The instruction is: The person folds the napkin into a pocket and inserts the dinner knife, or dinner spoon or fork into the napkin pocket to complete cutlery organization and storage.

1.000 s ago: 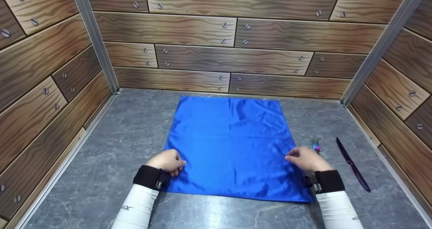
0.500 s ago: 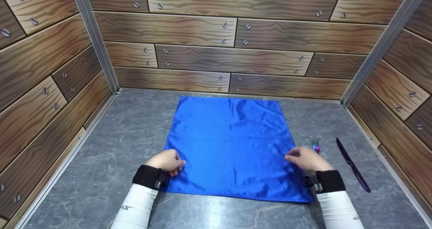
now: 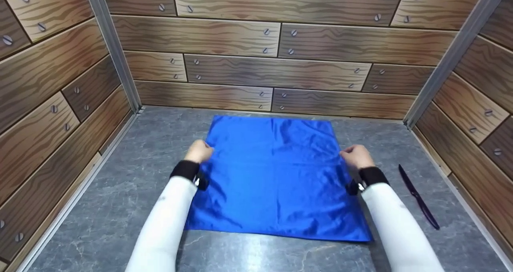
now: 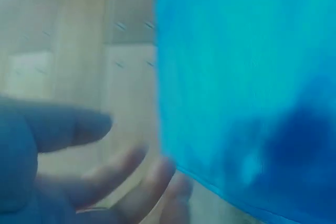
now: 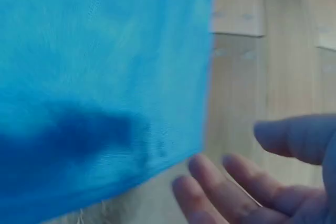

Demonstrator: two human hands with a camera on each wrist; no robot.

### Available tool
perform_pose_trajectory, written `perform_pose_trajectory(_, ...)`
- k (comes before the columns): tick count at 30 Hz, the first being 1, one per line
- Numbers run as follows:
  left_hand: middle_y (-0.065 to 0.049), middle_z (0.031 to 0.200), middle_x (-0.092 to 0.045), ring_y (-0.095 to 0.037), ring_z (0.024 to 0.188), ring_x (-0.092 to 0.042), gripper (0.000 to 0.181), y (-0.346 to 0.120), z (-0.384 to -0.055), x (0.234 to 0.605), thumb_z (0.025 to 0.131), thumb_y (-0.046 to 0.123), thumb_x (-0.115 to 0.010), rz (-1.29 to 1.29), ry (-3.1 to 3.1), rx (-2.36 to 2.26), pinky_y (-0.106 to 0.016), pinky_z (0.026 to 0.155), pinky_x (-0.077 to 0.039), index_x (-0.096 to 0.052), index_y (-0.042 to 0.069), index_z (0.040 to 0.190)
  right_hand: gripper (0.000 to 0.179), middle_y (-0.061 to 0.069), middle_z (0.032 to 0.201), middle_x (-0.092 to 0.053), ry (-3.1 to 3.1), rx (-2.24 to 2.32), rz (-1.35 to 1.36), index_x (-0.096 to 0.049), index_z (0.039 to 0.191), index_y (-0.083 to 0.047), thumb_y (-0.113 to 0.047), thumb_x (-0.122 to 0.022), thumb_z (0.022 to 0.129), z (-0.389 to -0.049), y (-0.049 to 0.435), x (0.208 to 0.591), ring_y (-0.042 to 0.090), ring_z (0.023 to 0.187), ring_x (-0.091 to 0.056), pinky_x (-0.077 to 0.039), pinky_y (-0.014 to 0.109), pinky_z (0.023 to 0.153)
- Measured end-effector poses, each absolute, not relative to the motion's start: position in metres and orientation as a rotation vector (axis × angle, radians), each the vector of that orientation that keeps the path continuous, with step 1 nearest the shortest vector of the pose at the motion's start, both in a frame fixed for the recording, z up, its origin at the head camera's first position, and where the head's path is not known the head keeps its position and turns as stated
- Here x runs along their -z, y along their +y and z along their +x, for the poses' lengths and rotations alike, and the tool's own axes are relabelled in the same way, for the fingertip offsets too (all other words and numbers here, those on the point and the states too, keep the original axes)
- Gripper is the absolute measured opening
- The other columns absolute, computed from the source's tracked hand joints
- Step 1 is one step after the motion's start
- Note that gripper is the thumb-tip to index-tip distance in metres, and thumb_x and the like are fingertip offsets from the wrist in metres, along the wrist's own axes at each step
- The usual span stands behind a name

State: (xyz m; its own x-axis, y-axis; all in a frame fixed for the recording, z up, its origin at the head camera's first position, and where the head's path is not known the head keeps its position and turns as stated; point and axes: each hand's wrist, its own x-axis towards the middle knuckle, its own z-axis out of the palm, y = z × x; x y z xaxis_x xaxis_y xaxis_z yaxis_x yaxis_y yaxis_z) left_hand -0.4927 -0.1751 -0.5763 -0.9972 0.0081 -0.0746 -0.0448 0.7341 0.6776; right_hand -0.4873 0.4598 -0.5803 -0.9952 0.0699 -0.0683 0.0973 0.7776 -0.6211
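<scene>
A blue satiny cloth (image 3: 248, 176) lies spread flat on the grey marbled tabletop, with crease lines crossing its middle and wrinkles on its right side. My left hand (image 3: 199, 151) is over its left edge, and my right hand (image 3: 358, 156) is beside its right edge. In the left wrist view, the thumb (image 4: 79, 127) stands apart from the fingers, whose tips overlap a corner of the cloth (image 4: 226, 51). The right wrist view likewise has thumb (image 5: 294, 137) and fingers spread, with the fingertips right at a cloth corner (image 5: 178, 145). Nothing is between thumb and fingers of either hand.
A dark purple knife (image 3: 417, 196) lies on the tabletop (image 3: 120, 192), right of the cloth. Wood-patterned walls (image 3: 224, 67) enclose the back and both sides, with metal posts (image 3: 114, 51) at the rear corners.
Both hands have moved forward from near the cloth's front part to about mid-length of its sides. The fork on the right is now hidden behind the right wrist. The cloth lies as before.
</scene>
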Motion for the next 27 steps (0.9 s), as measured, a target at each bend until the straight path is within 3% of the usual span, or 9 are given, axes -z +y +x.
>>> perform_pose_trajectory(5, -0.032, 0.162, -0.068, -0.052, 0.155, -0.063, 0.050, -0.169, -0.494, 0.559, 0.115, 0.026, -0.055, -0.330, 2.840, -0.933, -0.061, 0.135, -0.049, -0.074, -0.007, 0.148, 0.053, 0.037, 0.144, -0.076, 2.940, 0.869, 0.277, -0.081, 0.132, 0.009, -0.037, -0.066, 0.111, -0.500, 0.447, 0.581, 0.057, 0.136, -0.073, -0.060, 0.067, 0.119)
perform_pose_trajectory(11, -0.040, 0.171, -0.055, -0.059, 0.162, -0.052, 0.052, -0.142, -0.440, 0.521, 0.120, 0.013, -0.044, -0.543, 2.805, -0.954, -0.067, 0.136, -0.044, -0.056, -0.014, 0.162, 0.051, 0.039, 0.132, -0.079, 2.933, 0.772, 0.388, -0.081, 0.119, 0.013, -0.037, -0.070, 0.114, -0.486, 0.428, 0.580, 0.058, 0.127, -0.075, -0.062, 0.067, 0.115)
perform_pose_trajectory(15, -0.041, 0.169, -0.057, -0.059, 0.159, -0.055, 0.050, -0.144, -0.449, 0.533, 0.120, 0.010, -0.040, -0.487, 2.837, -0.898, -0.068, 0.133, -0.048, -0.062, -0.013, 0.159, 0.050, 0.038, 0.135, -0.079, 2.915, 0.775, 0.396, -0.081, 0.122, 0.012, -0.038, -0.076, 0.111, -0.480, 0.422, 0.575, 0.057, 0.129, -0.075, -0.061, 0.065, 0.116)
perform_pose_trajectory(17, -0.038, 0.166, -0.062, -0.058, 0.156, -0.059, 0.048, -0.153, -0.465, 0.548, 0.119, 0.014, -0.045, -0.430, 2.842, -0.860, -0.066, 0.132, -0.050, -0.069, -0.008, 0.154, 0.050, 0.038, 0.137, -0.078, 2.927, 0.806, 0.381, -0.082, 0.124, 0.011, -0.036, -0.075, 0.109, -0.483, 0.423, 0.575, 0.057, 0.131, -0.075, -0.061, 0.066, 0.118)
perform_pose_trajectory(22, -0.033, 0.157, -0.071, -0.051, 0.149, -0.069, 0.050, -0.167, -0.489, 0.564, 0.116, 0.028, -0.057, -0.381, 2.810, -1.005, -0.060, 0.129, -0.055, -0.073, -0.007, 0.148, 0.030, 0.031, 0.125, -0.083, 2.985, 0.992, 0.306, -0.083, 0.106, 0.002, -0.024, -0.069, 0.100, -0.490, 0.430, 0.581, 0.047, 0.119, -0.077, -0.063, 0.053, 0.106)
perform_pose_trajectory(27, -0.030, 0.148, -0.077, -0.047, 0.143, -0.072, 0.037, -0.170, -0.501, 0.572, 0.108, 0.013, -0.059, -0.320, 2.823, -1.265, -0.053, 0.126, -0.057, -0.076, -0.005, 0.135, 0.038, 0.030, 0.149, -0.076, 2.847, 1.204, 0.278, -0.085, 0.129, 0.000, -0.011, -0.064, 0.099, -0.493, 0.430, 0.579, 0.035, 0.118, -0.073, -0.057, 0.030, 0.087)
